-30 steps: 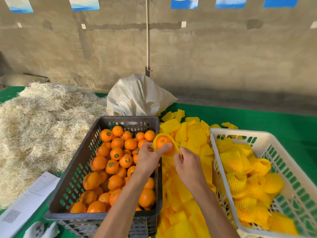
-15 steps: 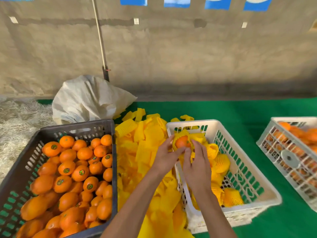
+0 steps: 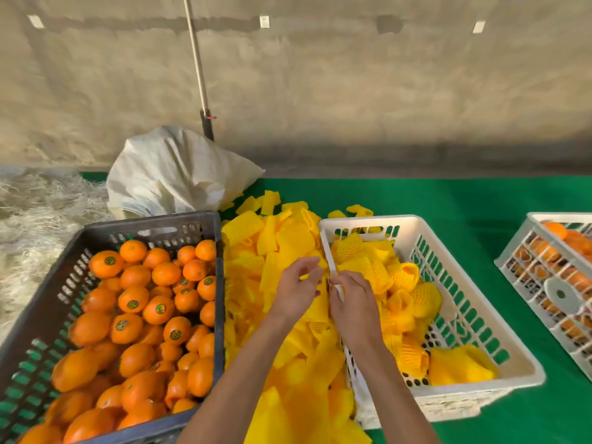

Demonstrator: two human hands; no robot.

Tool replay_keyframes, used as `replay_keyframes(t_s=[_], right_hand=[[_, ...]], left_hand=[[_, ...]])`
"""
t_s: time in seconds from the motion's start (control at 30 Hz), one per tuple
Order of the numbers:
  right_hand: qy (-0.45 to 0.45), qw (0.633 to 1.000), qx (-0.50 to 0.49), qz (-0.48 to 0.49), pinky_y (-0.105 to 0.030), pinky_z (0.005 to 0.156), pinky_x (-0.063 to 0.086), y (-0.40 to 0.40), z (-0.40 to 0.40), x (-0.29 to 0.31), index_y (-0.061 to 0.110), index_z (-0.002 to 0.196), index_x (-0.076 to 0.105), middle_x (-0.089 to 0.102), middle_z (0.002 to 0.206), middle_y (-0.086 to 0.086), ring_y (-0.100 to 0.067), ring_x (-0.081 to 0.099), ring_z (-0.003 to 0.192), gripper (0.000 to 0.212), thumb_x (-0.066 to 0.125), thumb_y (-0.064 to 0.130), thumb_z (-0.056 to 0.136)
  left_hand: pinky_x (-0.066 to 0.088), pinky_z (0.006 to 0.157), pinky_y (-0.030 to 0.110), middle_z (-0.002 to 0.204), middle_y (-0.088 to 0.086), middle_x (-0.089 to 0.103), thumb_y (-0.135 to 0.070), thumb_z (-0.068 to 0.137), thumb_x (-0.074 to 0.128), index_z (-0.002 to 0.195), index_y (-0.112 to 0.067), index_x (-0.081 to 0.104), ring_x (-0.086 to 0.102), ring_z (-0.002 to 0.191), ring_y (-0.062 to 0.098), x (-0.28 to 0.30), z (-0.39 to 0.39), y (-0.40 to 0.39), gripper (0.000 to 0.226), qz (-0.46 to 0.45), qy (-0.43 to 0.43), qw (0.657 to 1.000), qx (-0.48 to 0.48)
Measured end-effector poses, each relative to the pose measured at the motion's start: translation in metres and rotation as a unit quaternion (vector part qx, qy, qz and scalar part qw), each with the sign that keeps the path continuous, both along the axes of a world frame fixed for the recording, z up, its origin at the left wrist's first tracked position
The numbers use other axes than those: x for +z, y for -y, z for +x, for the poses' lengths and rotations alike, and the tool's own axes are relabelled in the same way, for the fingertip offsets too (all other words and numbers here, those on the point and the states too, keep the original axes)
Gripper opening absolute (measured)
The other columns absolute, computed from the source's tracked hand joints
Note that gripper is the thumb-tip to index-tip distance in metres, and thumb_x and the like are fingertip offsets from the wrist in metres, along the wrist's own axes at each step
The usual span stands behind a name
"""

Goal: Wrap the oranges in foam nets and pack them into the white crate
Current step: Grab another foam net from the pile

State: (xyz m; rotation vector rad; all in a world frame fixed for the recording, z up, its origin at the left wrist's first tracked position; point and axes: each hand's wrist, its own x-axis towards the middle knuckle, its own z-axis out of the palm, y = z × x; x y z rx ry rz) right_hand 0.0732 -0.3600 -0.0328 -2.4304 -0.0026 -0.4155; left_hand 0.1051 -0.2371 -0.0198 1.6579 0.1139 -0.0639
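My left hand (image 3: 296,288) hovers over the pile of loose yellow foam nets (image 3: 272,251), fingers loosely curled and holding nothing I can see. Close beside it, my right hand (image 3: 355,304) lies over the left rim of the white crate (image 3: 464,302) with bent fingers and no orange in it. Several net-wrapped oranges (image 3: 400,283) lie inside the white crate. The dark grey crate (image 3: 48,302) on the left is full of bare oranges (image 3: 141,302) with small stickers.
A white sack (image 3: 179,174) lies behind the grey crate, with a pole standing behind it. Straw (image 3: 35,225) is heaped at the far left. A second white crate (image 3: 551,283) of oranges stands at the right edge. Green cloth (image 3: 448,200) covers the table.
The half-netted orange that both hands held over the white crate has left them. Both hands have drawn back toward the crate's left rim and the net pile. The view has shifted slightly.
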Motion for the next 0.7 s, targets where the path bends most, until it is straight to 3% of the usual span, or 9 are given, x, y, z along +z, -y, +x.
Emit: replay_keyframes(t_s=[0.17,0.27,0.37,0.53,0.63,0.7], right_hand=[[-0.102,0.983,0.113,-0.104,-0.033,0.105,0.04,-0.06,0.012,-0.025,0.023,0.115,0.07,0.058,0.129,0.001,-0.022,0.05,0.125,0.021,0.061,0.024,0.096],[-0.168,0.959,0.155,-0.17,-0.037,0.104,0.042,-0.086,0.014,-0.045,0.029,0.115,0.071,0.058,0.126,-0.001,-0.026,0.048,0.126,0.024,0.056,0.029,0.096],[-0.202,0.949,0.16,-0.18,-0.035,0.106,0.041,-0.099,0.013,-0.06,0.028,0.126,0.067,0.062,0.131,-0.002,-0.027,0.05,0.128,0.03,0.055,0.034,0.098],[-0.096,0.988,0.09,-0.082,-0.038,0.106,0.043,-0.105,0.006,-0.054,0.018,0.135,0.062,0.062,0.137,-0.002,-0.022,0.053,0.129,0.036,0.054,0.03,0.102],[0.027,0.997,0.069,0.017,-0.037,0.105,0.047,-0.11,0.0,-0.035,0.016,0.128,0.068,0.064,0.134,-0.001,-0.018,0.054,0.129,0.03,0.054,0.027,0.103],[0.087,0.989,0.098,0.066,-0.027,0.105,0.047,-0.116,-0.004,-0.02,0.017,0.124,0.07,0.063,0.135,0.002,-0.013,0.052,0.13,0.027,0.056,0.028,0.103]], left_hand=[[0.054,0.102,0.052,0.128,0.008,0.066,-0.023,0.105,0.06,0.132,-0.011,0.065,0.064,0.119,0.026,-0.012,-0.002,-0.075,0.03,0.098,-0.004,0.993,0.07],[0.056,0.098,0.053,0.127,0.009,0.066,-0.024,0.106,0.058,0.132,-0.011,0.065,0.066,0.114,0.026,-0.017,-0.005,-0.102,0.03,0.084,-0.006,0.992,0.093],[0.062,0.09,0.041,0.124,0.013,0.066,-0.02,0.106,0.058,0.13,-0.007,0.063,0.071,0.104,0.024,-0.016,-0.011,-0.109,0.028,0.017,-0.001,0.994,0.109],[0.063,0.088,0.038,0.12,0.014,0.068,-0.018,0.106,0.059,0.128,-0.003,0.062,0.074,0.101,0.025,-0.012,-0.016,-0.116,0.027,-0.032,0.013,0.989,0.143],[0.064,0.087,0.04,0.112,0.014,0.074,-0.03,0.103,0.064,0.118,-0.008,0.064,0.078,0.09,0.025,0.0,-0.018,-0.121,0.026,-0.051,-0.047,0.987,0.146],[0.065,0.085,0.04,0.108,0.012,0.077,-0.042,0.098,0.07,0.111,-0.013,0.064,0.079,0.089,0.026,0.01,-0.021,-0.126,0.032,-0.123,-0.09,0.98,0.127]])
